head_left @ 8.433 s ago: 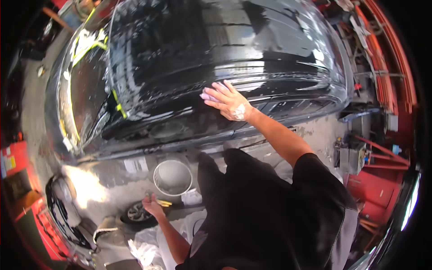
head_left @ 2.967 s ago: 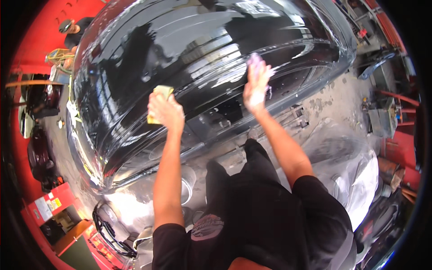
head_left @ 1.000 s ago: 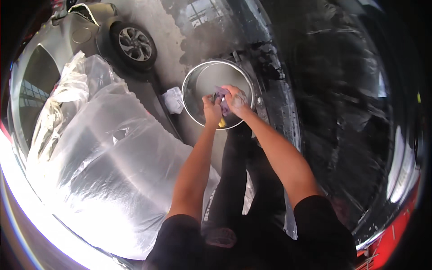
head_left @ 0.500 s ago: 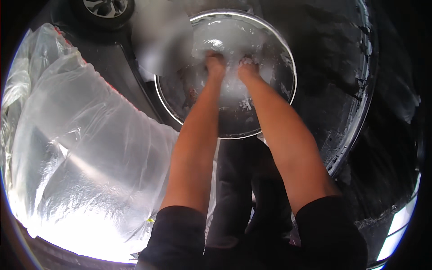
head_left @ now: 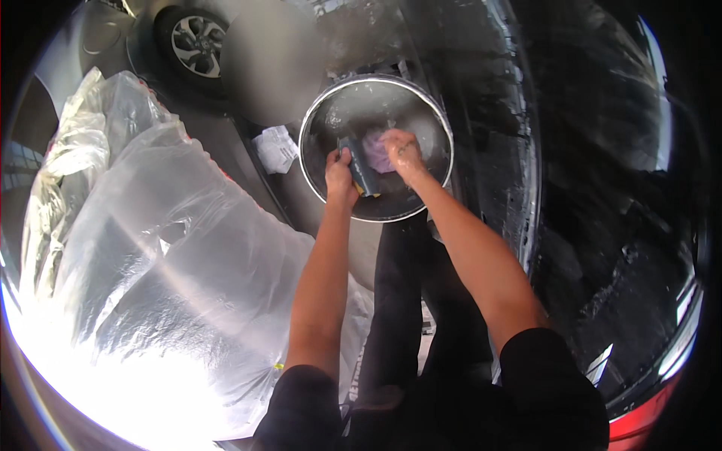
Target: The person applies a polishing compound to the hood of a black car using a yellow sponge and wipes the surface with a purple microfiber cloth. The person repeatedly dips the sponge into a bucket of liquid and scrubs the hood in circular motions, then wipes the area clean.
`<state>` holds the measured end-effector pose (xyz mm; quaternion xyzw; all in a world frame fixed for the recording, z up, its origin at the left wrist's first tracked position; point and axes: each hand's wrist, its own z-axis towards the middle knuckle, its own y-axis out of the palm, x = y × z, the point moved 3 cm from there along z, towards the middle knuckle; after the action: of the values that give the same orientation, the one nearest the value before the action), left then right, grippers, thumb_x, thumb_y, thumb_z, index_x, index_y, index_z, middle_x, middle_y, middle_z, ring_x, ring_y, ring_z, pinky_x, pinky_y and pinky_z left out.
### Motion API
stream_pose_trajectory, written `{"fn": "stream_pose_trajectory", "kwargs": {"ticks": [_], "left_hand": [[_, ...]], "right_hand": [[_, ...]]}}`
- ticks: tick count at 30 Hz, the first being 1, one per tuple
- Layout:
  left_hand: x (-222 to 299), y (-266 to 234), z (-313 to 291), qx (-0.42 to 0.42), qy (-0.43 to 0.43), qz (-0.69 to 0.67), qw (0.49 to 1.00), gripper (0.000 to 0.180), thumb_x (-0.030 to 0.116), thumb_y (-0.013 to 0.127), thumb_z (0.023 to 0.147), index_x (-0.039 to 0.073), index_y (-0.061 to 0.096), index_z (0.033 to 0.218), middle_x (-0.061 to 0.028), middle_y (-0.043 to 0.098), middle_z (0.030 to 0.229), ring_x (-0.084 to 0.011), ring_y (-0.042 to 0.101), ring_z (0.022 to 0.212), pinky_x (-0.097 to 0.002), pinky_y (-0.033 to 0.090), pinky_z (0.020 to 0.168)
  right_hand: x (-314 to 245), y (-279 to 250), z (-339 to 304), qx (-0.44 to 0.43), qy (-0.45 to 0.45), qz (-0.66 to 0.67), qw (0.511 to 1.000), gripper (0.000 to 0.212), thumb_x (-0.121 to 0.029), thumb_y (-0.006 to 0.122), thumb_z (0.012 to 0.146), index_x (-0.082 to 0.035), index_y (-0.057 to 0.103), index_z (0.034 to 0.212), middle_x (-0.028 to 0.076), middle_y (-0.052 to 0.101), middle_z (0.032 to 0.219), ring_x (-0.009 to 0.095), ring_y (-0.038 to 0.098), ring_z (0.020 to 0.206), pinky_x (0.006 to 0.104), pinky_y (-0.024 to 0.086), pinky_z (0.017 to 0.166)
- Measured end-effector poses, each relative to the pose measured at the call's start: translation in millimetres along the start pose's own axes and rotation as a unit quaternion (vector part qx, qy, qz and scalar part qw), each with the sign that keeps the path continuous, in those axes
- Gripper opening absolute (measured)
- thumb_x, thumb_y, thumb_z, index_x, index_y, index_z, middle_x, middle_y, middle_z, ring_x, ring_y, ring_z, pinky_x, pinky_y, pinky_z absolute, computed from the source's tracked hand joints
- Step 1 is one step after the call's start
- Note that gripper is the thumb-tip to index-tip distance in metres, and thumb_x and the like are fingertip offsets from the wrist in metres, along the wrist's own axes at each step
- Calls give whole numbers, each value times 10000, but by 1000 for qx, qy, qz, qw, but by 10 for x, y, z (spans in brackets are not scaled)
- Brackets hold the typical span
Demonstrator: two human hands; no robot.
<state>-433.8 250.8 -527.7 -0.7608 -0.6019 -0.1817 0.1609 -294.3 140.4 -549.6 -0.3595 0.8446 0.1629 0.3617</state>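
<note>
My left hand is closed round a long, dark grey sanding block with a yellow patch at its lower end. It is held tilted over the round bucket, which has a pale rim. Beside it, my right hand grips a crumpled pinkish-purple cloth. Both hands are within the bucket's outline, above its dark inside. The right fingertips are partly hidden by the cloth.
Clear plastic sheeting covers a large shape on the left. Behind it is a car wheel. A crumpled white piece lies left of the bucket. A glossy black car panel, wet and streaked, fills the right side.
Both hands have come up out of the cloudy water in the bucket. The sanding block and the cloth now show in them. The whole view has shifted, and the bucket looks smaller.
</note>
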Motion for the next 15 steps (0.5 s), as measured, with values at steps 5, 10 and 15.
{"fn": "stream_pose_trajectory", "kwargs": {"ticks": [5,10,15], "left_hand": [[229,-142,-342,-67,6,-5,998,285,222,494,1152,68,588,1374,-132,687,1233,-308,707,1120,-457,610,964],[648,-196,-970,-327,70,-7,942,577,393,375,1116,-7,572,1483,-237,638,1413,-421,633,1310,-534,523,1138],[1673,1011,-3244,-282,153,12,947,158,92,619,1108,133,628,1261,-105,696,1232,-238,695,1146,-433,605,991]], "right_hand": [[-1129,344,-1141,-33,-103,9,994,242,-240,726,966,-49,728,1115,175,765,1002,264,766,924,406,600,809],[-1825,389,-1745,26,-181,-95,979,593,-523,840,832,-134,749,1270,246,559,1237,436,600,1192,501,514,1027],[-3004,-676,-2454,47,-155,-22,987,332,-155,834,806,-85,739,1116,203,656,1126,369,689,1049,473,559,884]]}}
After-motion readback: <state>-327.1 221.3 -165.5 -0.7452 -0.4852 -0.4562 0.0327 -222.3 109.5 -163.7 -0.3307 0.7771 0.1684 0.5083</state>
